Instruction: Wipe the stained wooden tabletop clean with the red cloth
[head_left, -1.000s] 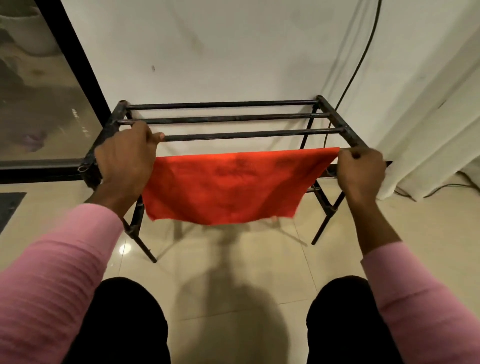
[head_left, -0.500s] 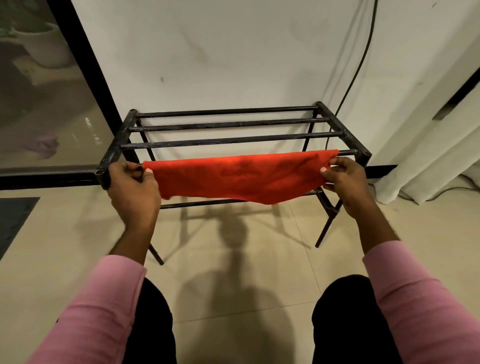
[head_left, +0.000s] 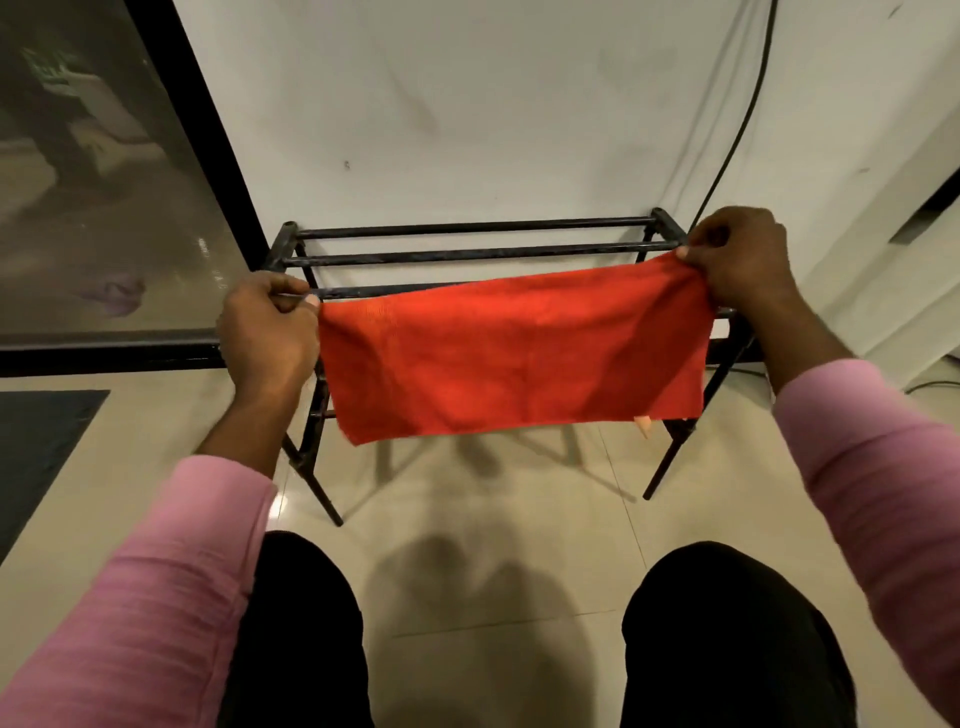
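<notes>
Now that raised off the front bar of the black rack, hangs stretched as one red cloth, pinched at an upper corner by left hand and right hand, the right higher than half a second ago. Means cloth fetched, wiping not begun; shows no wooden counter. Counts two hands, one rack beyond them, three bare top bars, one cable above the right hand.
</notes>
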